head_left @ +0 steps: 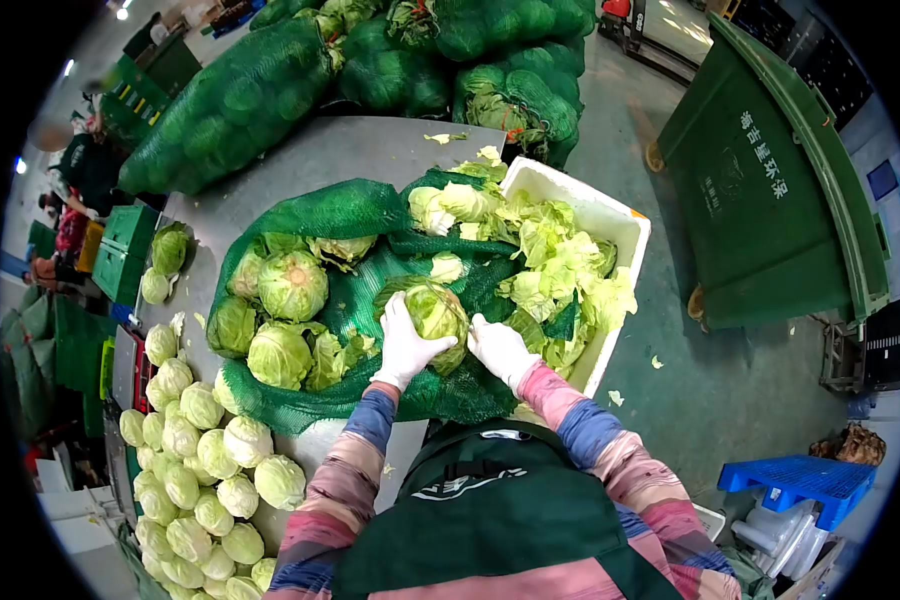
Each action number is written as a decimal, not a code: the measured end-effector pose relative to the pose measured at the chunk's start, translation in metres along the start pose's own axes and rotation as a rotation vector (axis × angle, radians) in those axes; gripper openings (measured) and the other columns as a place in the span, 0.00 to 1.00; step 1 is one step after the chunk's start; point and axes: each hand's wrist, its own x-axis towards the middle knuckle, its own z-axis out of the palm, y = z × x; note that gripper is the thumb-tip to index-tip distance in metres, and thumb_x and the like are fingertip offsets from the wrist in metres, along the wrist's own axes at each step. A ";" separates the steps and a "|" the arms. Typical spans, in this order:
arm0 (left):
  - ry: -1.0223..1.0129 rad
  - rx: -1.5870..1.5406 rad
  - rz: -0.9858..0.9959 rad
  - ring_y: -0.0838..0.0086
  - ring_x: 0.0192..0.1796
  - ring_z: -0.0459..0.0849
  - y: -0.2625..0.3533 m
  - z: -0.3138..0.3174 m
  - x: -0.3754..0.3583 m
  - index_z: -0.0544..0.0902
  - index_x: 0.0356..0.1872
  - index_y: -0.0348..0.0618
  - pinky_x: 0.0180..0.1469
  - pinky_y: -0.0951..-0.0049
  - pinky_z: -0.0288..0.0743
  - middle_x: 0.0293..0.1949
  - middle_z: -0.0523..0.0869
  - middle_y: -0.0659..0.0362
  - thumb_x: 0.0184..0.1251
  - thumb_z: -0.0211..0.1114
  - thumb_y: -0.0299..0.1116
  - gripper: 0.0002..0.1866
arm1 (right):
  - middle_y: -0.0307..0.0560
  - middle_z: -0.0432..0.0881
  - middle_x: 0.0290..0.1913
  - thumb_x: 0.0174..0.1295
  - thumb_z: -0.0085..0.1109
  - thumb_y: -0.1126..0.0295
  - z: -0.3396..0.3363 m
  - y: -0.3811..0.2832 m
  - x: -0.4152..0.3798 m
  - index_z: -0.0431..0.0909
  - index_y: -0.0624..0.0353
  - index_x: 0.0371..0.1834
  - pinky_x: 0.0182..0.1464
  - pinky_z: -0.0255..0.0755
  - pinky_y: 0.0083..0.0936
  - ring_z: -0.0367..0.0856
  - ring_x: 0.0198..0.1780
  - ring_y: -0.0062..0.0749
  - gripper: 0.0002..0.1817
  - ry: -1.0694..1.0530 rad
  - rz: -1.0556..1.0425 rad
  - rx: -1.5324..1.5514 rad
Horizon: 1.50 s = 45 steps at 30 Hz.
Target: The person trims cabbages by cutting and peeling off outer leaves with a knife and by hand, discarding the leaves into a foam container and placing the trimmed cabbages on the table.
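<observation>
Both hands wear white gloves. My left hand (410, 345) rests on the left side of a green cabbage (438, 318), thumb stretched along its lower edge, fingers around it. At the cabbage's right side, my right hand (500, 348) has its fingers drawn together at the outer leaves; what they pinch is too small to make out. Under the cabbage lies an opened green mesh bag (360, 285), with several more cabbages (293, 286) in its left part. Beside my right hand stands a white foam box (610, 340) heaped with loose leaves (550, 255).
Several pale trimmed cabbages (210, 455) are piled at the lower left of the metal table (195, 240). Full mesh sacks (240, 105) lie at the far edge. On the right stand a green bin (770, 190) and a blue pallet (800, 485). People (85, 165) are at the far left.
</observation>
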 end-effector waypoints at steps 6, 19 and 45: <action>0.075 -0.001 0.143 0.47 0.70 0.61 0.000 0.007 -0.022 0.55 0.70 0.34 0.73 0.57 0.56 0.67 0.62 0.43 0.35 0.85 0.41 0.61 | 0.65 0.81 0.54 0.75 0.24 0.60 0.003 0.002 0.033 0.75 0.68 0.55 0.59 0.72 0.44 0.80 0.55 0.56 0.29 -0.175 0.396 0.068; 0.194 -1.081 -0.772 0.62 0.59 0.79 -0.050 -0.006 -0.048 0.52 0.70 0.42 0.51 0.60 0.81 0.62 0.71 0.47 0.56 0.77 0.39 0.48 | 0.54 0.85 0.44 0.65 0.53 0.57 0.032 -0.023 0.000 0.65 0.36 0.73 0.45 0.76 0.35 0.84 0.41 0.45 0.30 0.010 0.093 0.539; -0.205 -0.707 -0.297 0.67 0.64 0.76 -0.065 -0.026 -0.006 0.60 0.71 0.25 0.65 0.71 0.70 0.65 0.74 0.43 0.49 0.81 0.36 0.51 | 0.61 0.85 0.40 0.73 0.39 0.48 -0.005 -0.031 0.040 0.62 0.48 0.73 0.46 0.78 0.45 0.85 0.41 0.55 0.29 -0.102 -0.163 -0.059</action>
